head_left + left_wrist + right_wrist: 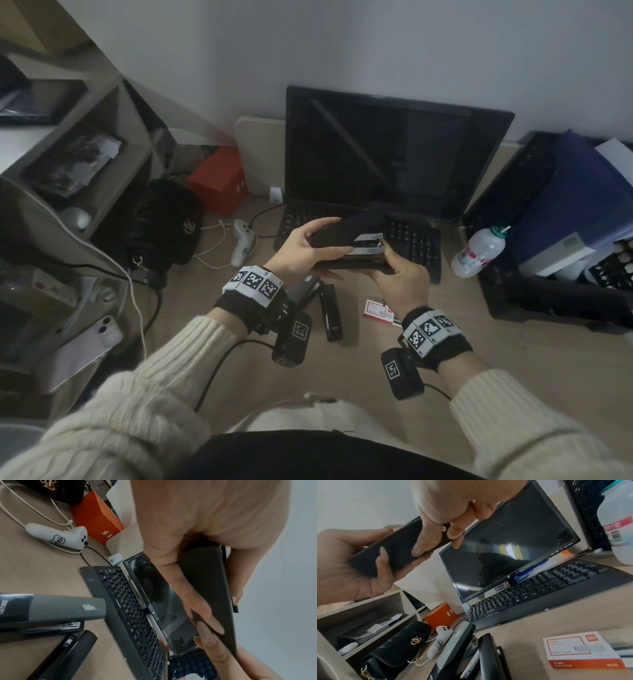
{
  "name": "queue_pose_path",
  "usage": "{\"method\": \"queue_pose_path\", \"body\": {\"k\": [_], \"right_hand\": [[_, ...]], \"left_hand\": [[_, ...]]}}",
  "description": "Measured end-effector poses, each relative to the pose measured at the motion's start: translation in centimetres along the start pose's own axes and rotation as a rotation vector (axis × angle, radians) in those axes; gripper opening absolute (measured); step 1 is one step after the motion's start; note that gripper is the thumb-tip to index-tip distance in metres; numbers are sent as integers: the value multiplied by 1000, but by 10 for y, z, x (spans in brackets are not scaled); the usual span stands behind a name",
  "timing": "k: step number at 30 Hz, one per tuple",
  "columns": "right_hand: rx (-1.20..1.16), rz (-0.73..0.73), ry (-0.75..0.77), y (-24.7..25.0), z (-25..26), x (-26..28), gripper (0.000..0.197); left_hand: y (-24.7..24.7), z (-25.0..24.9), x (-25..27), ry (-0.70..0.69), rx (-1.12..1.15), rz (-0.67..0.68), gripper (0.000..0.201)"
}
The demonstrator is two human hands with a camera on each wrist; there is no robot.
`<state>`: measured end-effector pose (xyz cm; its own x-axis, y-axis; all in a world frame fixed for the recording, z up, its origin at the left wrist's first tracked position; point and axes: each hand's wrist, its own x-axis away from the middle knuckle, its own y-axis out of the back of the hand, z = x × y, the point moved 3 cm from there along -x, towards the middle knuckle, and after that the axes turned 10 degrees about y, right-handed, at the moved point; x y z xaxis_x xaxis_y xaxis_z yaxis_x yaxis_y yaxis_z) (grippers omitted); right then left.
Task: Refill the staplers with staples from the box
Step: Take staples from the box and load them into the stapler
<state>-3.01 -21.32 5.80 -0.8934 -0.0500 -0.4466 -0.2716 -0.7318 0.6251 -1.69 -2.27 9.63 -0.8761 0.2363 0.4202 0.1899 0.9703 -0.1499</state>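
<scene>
Black hard stapler (346,245) | left hand (303,248) gripping its lid, right hand (399,277) gripping its base | feeling heavy, stiff, smooth | hold both long sides, metal tray pinches.

Three cameras, all worn by the person at the desk

The head view looks steeply down over both wrists toward the monitor (387,150). Each wrist camera sits close under its own palm, facing forward along the fingers; both wrist views share the keyboard (130,609) and the orange box (441,616).
</scene>
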Motion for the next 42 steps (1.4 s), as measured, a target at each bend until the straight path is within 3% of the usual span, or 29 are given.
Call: {"method": "queue_pose_path", "body": {"k": [20,24,31,36,40,42], "right_hand": [[76,32,101,-2,0,2,56],[70,61,126,-5,2,0,56],[80,104,155,-11,14,-4,53],[60,121,218,-11,23,-10,59],[23,126,202,-9,28,-14,83],[23,134,174,-8,29,-15,86]], "left_hand": [[5,5,4,24,7,26,55],[10,4,7,26,26,30,46],[22,7,10,45,46,-14,58],[30,6,10,58,72,-32,59],[31,3,10,42,61,-41,58],[31,4,9,32,54,-37,57]]}}
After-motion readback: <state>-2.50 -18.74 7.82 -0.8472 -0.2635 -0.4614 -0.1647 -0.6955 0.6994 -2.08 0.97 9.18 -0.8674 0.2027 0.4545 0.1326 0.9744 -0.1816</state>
